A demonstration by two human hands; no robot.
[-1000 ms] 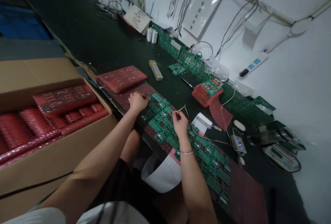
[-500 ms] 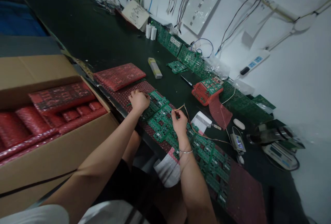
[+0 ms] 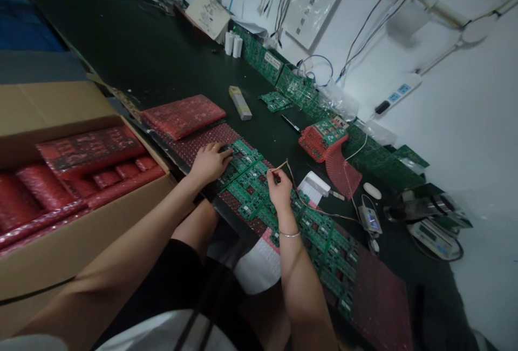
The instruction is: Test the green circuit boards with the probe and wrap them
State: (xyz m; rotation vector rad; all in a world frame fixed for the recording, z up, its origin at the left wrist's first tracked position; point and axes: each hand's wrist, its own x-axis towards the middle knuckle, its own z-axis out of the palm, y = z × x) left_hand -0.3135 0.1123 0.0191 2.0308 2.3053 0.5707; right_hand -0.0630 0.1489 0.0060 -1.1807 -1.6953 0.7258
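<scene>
Green circuit boards lie in a row on red bubble wrap along the table's front edge. My left hand rests at the left end of the row, fingers spread over the edge of the end board, holding nothing. Above the middle boards, my right hand pinches the end of a thin tan cable. That cable runs right to a small device with a lit display. A wrapped red package lies beyond my left hand.
An open carton with red wrapped packs stands at the left. Behind the boards are a yellow-grey box, a pen, loose green boards and a red-wrapped stack. A power strip hangs on the wall.
My left hand has opened from a closed finger pose and now lies flatter at the end board. My right hand keeps its pinch on the cable. The view has shifted slightly.
</scene>
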